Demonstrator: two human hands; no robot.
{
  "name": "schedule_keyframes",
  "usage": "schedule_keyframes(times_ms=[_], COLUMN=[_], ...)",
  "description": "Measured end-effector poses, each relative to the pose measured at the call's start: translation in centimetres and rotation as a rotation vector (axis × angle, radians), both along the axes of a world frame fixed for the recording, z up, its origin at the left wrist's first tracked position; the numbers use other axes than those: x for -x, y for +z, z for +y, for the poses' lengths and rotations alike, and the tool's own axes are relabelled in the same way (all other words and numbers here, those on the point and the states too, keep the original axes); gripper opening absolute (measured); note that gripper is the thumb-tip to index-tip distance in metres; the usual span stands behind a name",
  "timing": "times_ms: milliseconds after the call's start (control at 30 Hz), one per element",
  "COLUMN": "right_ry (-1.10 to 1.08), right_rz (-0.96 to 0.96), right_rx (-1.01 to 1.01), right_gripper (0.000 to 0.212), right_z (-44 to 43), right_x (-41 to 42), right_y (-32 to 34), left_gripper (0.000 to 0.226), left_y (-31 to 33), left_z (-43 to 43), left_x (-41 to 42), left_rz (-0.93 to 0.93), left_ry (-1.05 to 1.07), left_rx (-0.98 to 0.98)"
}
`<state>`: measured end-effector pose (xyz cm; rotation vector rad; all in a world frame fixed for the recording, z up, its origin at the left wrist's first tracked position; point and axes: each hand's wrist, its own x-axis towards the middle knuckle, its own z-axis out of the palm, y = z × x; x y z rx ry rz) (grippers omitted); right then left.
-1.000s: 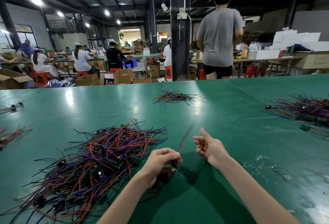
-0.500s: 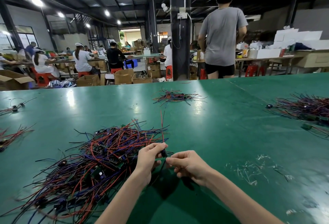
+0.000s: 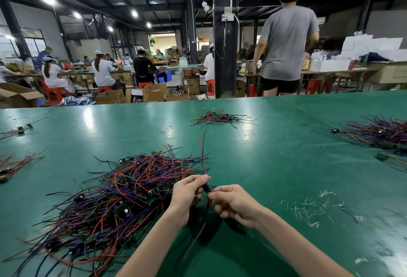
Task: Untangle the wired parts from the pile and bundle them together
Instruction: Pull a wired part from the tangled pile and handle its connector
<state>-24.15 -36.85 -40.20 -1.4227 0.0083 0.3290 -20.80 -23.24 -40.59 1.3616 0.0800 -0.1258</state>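
Fingers (image 3: 198,180) of both your hands meet on one small black wired part (image 3: 206,187), held above the green surface (image 3: 275,155) just right of the big tangled pile of red, blue and black wires (image 3: 123,188). Your left hand (image 3: 187,195) pinches the part from the pile's side, between thumb and forefinger. Your right hand (image 3: 235,205) pinches its lower end from the side away from the pile, other fingers curled in. The part's thin red and black leads (image 3: 201,155) rise straight up from your fingertips, beside the pile's right edge.
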Motion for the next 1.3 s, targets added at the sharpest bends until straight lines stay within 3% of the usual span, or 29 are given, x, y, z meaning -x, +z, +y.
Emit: schedule_keyframes(times_ms=[167, 567, 733, 933, 1300], right_ry=[0.017, 0.071, 0.014, -0.127, -0.100], right_rz=[-0.044, 0.042, 0.032, -0.022, -0.013], right_rx=[0.089, 0.015, -0.082, -0.112, -0.047], right_gripper=[0.016, 0.012, 0.012, 0.016, 0.015], right_z=[-0.09, -0.09, 0.06, -0.01, -0.12], right_x=[0.02, 0.09, -0.05, -0.16, -0.04], right_y=[0.06, 0.17, 0.18, 0.30, 0.47], left_gripper=[0.006, 0.009, 0.020, 0.004, 0.007], left_y=[-0.18, -0.10, 0.18, 0.11, 0.13], left_z=[0.07, 0.17, -0.08, -0.31, 0.02], left_x=[-0.15, -0.21, -0.21, 0.43, 0.51], left_rz=[-0.015, -0.037, 0.003, 0.018, 0.033], left_ry=[0.013, 0.036, -0.065, -0.269, -0.238], left_rx=[-0.053, -0.058, 0.036, -0.004, 0.030])
